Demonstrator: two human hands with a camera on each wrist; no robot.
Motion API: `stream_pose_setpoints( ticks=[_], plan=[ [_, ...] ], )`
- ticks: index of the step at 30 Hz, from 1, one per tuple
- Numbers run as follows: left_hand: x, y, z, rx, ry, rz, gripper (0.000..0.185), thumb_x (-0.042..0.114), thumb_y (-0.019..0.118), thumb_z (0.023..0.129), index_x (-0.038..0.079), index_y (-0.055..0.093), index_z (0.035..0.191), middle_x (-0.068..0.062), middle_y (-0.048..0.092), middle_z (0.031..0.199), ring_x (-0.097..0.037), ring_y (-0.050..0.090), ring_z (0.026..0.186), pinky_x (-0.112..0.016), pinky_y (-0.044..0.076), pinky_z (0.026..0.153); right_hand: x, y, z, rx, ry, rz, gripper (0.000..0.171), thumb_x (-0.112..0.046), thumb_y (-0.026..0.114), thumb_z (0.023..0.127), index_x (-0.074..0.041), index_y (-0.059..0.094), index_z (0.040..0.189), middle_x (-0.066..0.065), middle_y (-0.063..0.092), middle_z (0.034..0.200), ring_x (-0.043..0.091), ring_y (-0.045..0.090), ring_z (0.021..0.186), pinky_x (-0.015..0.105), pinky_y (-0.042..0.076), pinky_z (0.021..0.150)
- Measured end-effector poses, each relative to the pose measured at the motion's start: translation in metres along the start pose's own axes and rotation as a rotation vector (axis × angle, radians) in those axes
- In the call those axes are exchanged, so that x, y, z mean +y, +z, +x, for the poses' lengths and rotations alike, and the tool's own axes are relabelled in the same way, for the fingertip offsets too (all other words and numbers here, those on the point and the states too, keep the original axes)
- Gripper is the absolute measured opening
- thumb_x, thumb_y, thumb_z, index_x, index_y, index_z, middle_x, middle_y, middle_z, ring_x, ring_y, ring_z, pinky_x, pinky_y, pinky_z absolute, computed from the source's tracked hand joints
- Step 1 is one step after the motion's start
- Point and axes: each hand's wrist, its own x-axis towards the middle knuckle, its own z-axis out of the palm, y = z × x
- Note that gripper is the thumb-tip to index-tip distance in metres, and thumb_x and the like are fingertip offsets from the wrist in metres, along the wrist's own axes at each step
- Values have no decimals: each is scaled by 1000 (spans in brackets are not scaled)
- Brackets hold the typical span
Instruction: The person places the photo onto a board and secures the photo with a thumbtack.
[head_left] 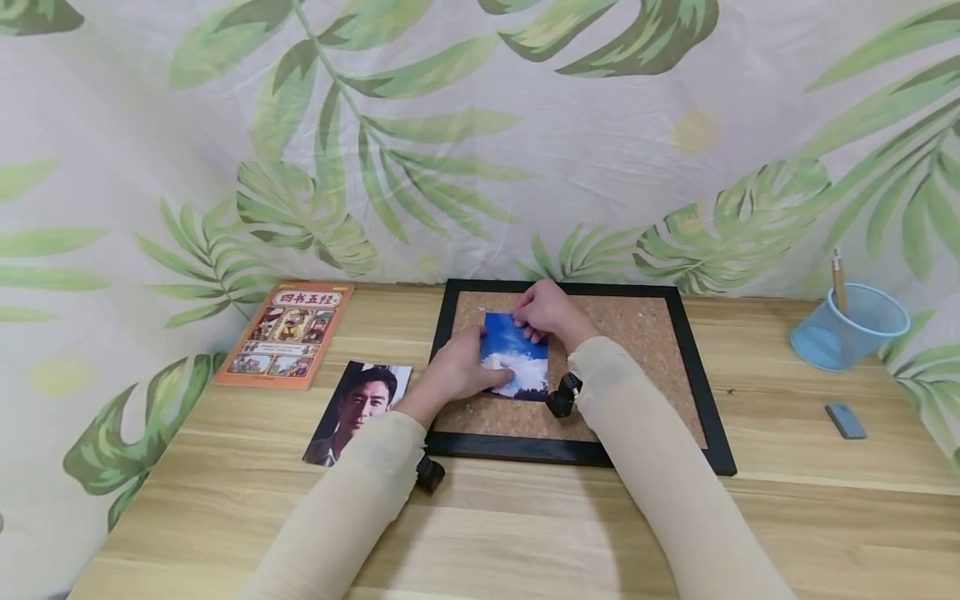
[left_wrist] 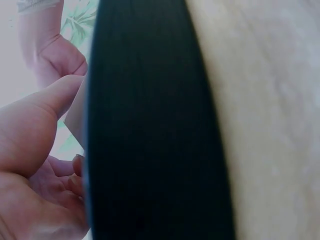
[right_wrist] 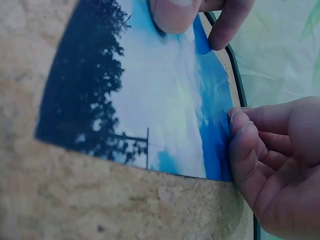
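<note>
The sky photo (head_left: 514, 355) lies flat on the cork board (head_left: 637, 333), toward its left half, and both hands are on it. The left hand (head_left: 457, 371) pins the photo's left side and lower edge, a fingertip (right_wrist: 172, 12) pressed on the print, so the sheet cannot slide on the cork. The right hand (head_left: 546, 310) works at the top edge: its grip is curled, fingertips (right_wrist: 240, 127) pressed against that edge, probably pinching a pin there, though none can be made out. The board rests on the worktop (head_left: 525, 533), its black frame (left_wrist: 155, 120) filling the left wrist view.

Off the board, a portrait photo (head_left: 358, 410) lies just beside its left edge, with an orange book (head_left: 288, 333) further back. At the far right stand a blue mesh cup (head_left: 851, 325) and a small grey eraser (head_left: 846, 420).
</note>
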Motion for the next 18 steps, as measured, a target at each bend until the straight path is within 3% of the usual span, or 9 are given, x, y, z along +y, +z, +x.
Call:
stream_pose_setpoints(
  ticks=[9,18],
  plan=[
    [-1,2,1,11,2,0,91,51,74,76,4,36,144,-14,44,143,-28,44,130,-42,36,107,-7,1,2,29,84,-24,10,-12,62,90,-4,67,95,9,68,77,16,58,49,31,53,51],
    [1,1,0,10,-4,11,92,51,74,76,4,35,145,-14,43,144,-28,44,130,-42,36,107,2,-7,4,36,205,5,19,-22,68,88,-5,63,84,4,57,56,17,56,45,29,43,42]
  ],
)
